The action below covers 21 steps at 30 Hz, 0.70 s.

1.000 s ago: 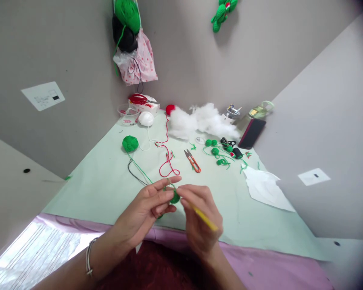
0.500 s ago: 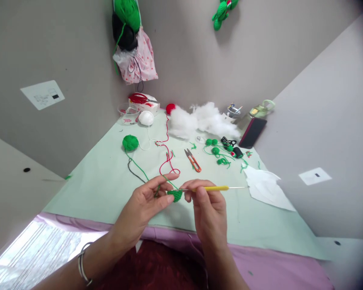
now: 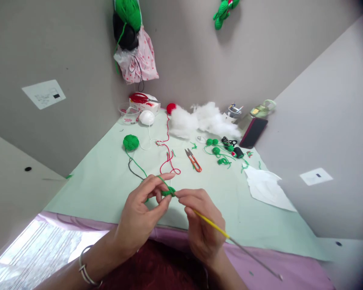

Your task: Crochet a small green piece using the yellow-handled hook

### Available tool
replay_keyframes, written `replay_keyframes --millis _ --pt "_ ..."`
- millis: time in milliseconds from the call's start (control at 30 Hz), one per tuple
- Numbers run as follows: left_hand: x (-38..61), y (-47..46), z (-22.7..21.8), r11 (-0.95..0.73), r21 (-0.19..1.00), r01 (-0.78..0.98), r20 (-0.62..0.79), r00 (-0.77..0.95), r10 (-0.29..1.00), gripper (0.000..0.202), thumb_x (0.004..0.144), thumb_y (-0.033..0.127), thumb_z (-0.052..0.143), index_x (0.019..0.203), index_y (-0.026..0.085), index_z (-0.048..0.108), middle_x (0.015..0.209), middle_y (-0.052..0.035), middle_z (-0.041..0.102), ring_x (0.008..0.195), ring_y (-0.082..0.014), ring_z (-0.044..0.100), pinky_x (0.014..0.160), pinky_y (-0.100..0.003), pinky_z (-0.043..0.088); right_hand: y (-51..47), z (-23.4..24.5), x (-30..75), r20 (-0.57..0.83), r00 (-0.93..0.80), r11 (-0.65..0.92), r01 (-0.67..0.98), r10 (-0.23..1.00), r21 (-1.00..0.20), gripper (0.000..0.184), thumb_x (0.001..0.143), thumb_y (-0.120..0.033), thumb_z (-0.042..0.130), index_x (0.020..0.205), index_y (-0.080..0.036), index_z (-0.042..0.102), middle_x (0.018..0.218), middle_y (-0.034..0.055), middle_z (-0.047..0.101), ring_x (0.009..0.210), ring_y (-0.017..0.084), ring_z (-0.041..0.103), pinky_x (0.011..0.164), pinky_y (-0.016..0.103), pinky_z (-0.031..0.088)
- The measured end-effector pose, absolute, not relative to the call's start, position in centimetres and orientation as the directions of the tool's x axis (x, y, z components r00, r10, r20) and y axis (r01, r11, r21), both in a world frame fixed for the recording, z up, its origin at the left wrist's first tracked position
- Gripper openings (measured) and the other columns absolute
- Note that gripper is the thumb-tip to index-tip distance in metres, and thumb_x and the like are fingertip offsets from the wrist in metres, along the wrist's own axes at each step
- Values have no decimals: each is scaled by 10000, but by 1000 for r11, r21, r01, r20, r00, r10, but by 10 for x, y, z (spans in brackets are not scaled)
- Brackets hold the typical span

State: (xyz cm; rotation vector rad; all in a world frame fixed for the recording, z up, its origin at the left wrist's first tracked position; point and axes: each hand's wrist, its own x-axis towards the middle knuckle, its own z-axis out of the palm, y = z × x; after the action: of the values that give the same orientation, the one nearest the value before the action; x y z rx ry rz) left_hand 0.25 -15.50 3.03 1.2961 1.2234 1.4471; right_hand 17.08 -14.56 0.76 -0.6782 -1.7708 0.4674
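Note:
My left hand (image 3: pixel 143 209) pinches a small green crocheted piece (image 3: pixel 168 192) between thumb and fingers, with green yarn running over the forefinger. That strand leads back to a green yarn ball (image 3: pixel 130 142) on the pale green table (image 3: pixel 109 177). My right hand (image 3: pixel 201 225) is closed on a yellow-handled crochet hook (image 3: pixel 213 226); its tip meets the green piece and its long metal end points down to the right. Both hands hover just above the table's near edge.
Orange thread snips (image 3: pixel 193 159) and a loose red yarn strand (image 3: pixel 168 159) lie beyond my hands. Further back are white stuffing (image 3: pixel 204 119), small green crocheted balls (image 3: pixel 215 147), a white yarn ball (image 3: pixel 147 117), a dark phone (image 3: pixel 253 132) and white paper (image 3: pixel 266 187).
The hook swung from pointing right, level, to slanting down toward the lower right. My right hand turned with it, and the green piece shifted slightly left in my left fingers.

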Motion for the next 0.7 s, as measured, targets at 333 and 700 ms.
replay_keyframes --millis 333,700 --pt "-1 -155 27 -176 984 9 175 -116 978 328 858 159 762 1169 248 814 847 8 690 688 -120 605 707 -241 567 -145 9 172 727 -191 751 206 660 -627 265 1034 -69 536 1161 -218 715 1026 80 789 957 197 742 815 345 615" --pt "2 -157 27 141 890 -434 -115 88 990 425 820 226 887 1236 275 815 807 34 663 645 -79 562 647 -191 522 -144 -8 166 862 -254 807 534 438 -252 389 967 -60 661 1287 -259 758 1149 121 768 1014 248 737 794 376 647"
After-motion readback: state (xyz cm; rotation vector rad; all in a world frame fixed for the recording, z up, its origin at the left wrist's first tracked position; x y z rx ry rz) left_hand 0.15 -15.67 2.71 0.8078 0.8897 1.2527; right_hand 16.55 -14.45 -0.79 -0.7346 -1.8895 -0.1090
